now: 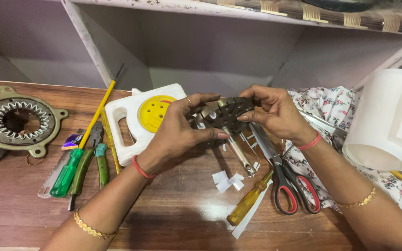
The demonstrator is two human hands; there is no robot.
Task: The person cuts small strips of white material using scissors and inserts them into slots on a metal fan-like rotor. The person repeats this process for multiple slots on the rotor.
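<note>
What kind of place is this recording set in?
Probably a small motor-repair workbench: both hands hold a slotted metal stator core over a wooden table strewn with a green screwdriver, scissors and a roll of insulation paper.

Green-handled screwdriver (67,172) lying by an amber one (249,200); scissors (290,183) showing red-and-black; floral cloth (331,104); yellow disc (156,111) glowing.
</note>
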